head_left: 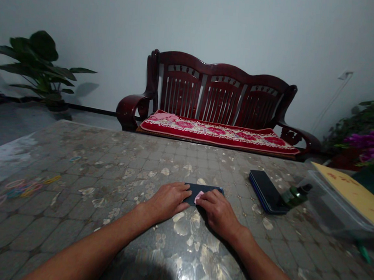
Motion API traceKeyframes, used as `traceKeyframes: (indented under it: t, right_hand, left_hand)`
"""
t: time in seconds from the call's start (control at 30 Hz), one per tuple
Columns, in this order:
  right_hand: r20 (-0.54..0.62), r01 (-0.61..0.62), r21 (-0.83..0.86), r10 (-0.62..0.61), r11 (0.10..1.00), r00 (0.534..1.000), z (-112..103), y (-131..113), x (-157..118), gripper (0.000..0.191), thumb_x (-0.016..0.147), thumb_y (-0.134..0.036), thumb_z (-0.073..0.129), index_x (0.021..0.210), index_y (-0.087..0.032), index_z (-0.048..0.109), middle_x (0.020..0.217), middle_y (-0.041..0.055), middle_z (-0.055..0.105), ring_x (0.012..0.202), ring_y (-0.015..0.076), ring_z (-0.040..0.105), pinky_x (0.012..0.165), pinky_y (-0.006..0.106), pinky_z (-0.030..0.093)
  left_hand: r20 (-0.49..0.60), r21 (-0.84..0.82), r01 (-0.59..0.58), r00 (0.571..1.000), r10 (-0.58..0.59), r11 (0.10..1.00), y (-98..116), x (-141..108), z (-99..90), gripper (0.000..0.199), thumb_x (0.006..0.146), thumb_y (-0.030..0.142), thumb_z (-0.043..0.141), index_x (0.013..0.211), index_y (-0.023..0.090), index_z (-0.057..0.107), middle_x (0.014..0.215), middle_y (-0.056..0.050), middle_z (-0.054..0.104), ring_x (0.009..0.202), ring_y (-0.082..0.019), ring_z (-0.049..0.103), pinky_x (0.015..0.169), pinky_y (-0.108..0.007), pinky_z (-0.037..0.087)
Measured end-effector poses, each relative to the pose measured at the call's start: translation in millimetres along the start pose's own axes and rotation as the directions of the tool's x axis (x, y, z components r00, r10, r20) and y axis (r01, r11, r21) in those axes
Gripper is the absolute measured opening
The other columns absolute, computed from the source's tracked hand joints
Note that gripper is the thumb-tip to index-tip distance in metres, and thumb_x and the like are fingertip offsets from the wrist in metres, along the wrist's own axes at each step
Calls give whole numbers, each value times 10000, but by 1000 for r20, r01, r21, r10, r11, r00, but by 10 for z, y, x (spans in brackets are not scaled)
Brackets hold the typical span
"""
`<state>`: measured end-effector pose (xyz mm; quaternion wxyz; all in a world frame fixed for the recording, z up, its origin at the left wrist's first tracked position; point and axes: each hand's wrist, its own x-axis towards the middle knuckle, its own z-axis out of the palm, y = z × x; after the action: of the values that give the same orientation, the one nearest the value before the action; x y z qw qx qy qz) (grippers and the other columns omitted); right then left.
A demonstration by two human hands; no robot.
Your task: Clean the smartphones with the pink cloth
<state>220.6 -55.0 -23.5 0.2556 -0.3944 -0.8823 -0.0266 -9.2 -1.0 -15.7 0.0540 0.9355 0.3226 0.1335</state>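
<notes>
A dark phone-like slab (195, 193) lies flat and crosswise on the patterned tabletop (133, 170), between both hands. My left hand (169, 200) rests on its left end, with the fingertips on the surface and the thumb along the near edge. A small pink cloth (198, 197) is pinched under the fingers of my right hand (217, 209) and touches the slab's surface. My right hand covers part of the slab's right end.
To the right are a stack of dark phones (265, 191), a green bottle (297, 196) and a clear plastic box (333, 212) with a yellow sheet (354, 194) on it. Coloured bands (24, 189) lie at the left. A wooden bench (210, 94) stands behind the table.
</notes>
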Motion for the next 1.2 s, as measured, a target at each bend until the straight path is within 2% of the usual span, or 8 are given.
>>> traceKeyframes:
  t: [0.13,0.33,0.53,0.6,0.83,1.07,1.2]
  right_hand:
    - [21,9,10,-9,1000,1000,2,-10,-17,295,901,-42,568,1117,-199,692,1020,83,700,897,226,567,802,350,500]
    - [-73,-130,-45,127,990,989,24,58,-20,293,904,-23,546,1083,-198,698,1043,91,705,947,231,590,844,361,510]
    - [-24,-17,-12,16,1000,1000,17,-68,1,259,925,-65,565,1095,-205,701,994,76,712,877,210,585,778,332,483]
    - [-29,-14,-25,13,1000,999,24,-65,3,227,941,-94,568,1076,-209,709,979,74,716,873,212,588,779,340,480]
    - [-73,-166,-71,161,984,984,52,104,11,230,940,-86,575,1056,-217,725,1044,84,728,933,225,609,826,361,507]
    - [21,21,14,-21,1000,1000,11,-59,26,261,952,-99,529,1091,-211,719,997,74,721,880,217,579,792,346,488]
    - [-16,-9,-15,9,1000,1000,36,-1,30,233,964,-116,544,1088,-204,720,1009,79,726,898,217,590,796,345,491]
  left_hand:
    - [5,5,-3,1000,3,1000,-2,-5,5,341,896,286,698,1216,167,698,1270,-126,703,1211,-293,647,1038,-404,516]
    - [-4,12,-16,1000,16,1000,-15,0,28,340,886,309,713,1194,166,707,1274,-135,699,1187,-300,658,1016,-410,528]
    - [-5,10,-10,1000,10,1000,-19,-1,28,331,902,301,690,1210,181,700,1265,-123,705,1195,-288,654,1020,-397,524]
    - [-2,16,-4,1000,4,1000,-13,1,18,329,907,300,684,1214,181,699,1274,-125,700,1207,-291,648,1027,-405,521]
    - [31,29,-16,999,15,999,2,20,-14,299,878,287,731,1159,185,723,1251,-120,713,1185,-294,661,1016,-400,528]
    - [28,27,-16,1000,15,1000,1,15,2,307,896,298,714,1181,187,704,1262,-106,709,1216,-274,643,1055,-379,494]
    - [29,32,-26,999,25,999,-2,16,-1,279,896,303,713,1150,190,706,1251,-104,710,1199,-276,648,1031,-373,503]
